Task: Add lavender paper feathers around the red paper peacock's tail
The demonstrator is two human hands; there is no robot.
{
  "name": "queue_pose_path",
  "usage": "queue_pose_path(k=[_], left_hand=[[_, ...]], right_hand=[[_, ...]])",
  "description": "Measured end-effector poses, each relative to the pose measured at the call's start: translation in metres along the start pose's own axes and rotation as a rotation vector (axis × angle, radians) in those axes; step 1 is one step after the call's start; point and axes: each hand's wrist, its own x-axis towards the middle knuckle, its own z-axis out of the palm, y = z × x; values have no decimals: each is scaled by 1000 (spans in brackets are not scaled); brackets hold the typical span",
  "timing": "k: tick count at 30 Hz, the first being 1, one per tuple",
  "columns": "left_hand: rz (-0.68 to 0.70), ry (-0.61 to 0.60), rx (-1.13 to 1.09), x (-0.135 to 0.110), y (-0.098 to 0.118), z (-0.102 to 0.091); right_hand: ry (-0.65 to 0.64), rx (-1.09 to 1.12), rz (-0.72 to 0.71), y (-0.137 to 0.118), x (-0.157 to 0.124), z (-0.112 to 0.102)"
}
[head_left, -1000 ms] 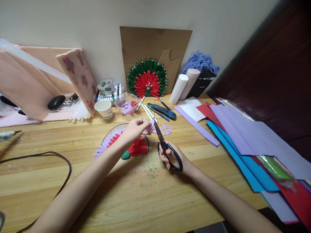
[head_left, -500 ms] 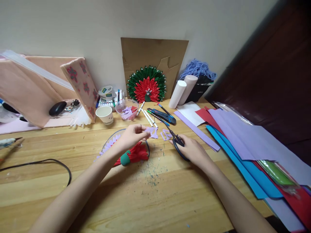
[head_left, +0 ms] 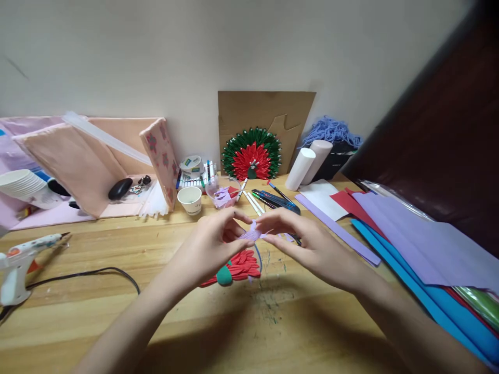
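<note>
Both my hands meet above the middle of the wooden table (head_left: pixel 117 259). My left hand (head_left: pixel 212 241) and my right hand (head_left: pixel 307 244) pinch a small lilac paper piece (head_left: pixel 252 235) between their fingertips. Just under my left hand lies a flat paper peacock craft (head_left: pixel 236 265) with red petals and a green body, partly hidden. The black scissors (head_left: pixel 297 240) lie on the table behind my right hand, mostly covered by it.
A finished red-and-green peacock (head_left: pixel 251 154) leans on cardboard at the wall. Markers, a paper cup (head_left: pixel 189 200) and a clear bowl (head_left: pixel 223 190) stand behind. Coloured paper sheets (head_left: pixel 409 223) fill the right. A glue gun (head_left: pixel 23 257) and its cable lie at left.
My right hand put the scissors down on the table and came over to the lilac piece. Both hands now hold it. The camera view tilted up and shifted.
</note>
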Motion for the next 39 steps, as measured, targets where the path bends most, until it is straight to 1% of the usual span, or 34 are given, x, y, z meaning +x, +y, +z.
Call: queue_pose_path(k=[2, 4, 8, 11, 16, 23, 26, 29, 34, 37, 39], left_hand=[[3, 21, 12, -8, 6, -7], [-1, 68, 25, -14, 9, -15], [19, 168, 9, -22, 11, -28], [38, 213, -14, -23, 12, -32], [130, 281, 10, -25, 14, -30], [228, 367, 109, -30, 16, -27], [247, 401, 151, -30, 15, -25], [276, 411, 207, -29, 15, -24], [385, 435, 350, -28, 13, -22], [400, 440, 393, -28, 13, -21], [396, 443, 397, -28, 13, -20]], right_hand=[[-39, 82, -57, -18, 13, 3], [-44, 128, -88, -24, 23, 7], [-34, 211, -106, -24, 34, 17], [-2, 301, -127, -23, 39, 22], [35, 354, -158, -21, 43, 25], [14, 350, -168, -17, 36, 18], [30, 347, -194, -18, 33, 16], [73, 299, -222, -19, 32, 16], [181, 199, -249, -19, 31, 23], [215, 199, -273, -19, 31, 25], [224, 198, -322, -18, 31, 24]])
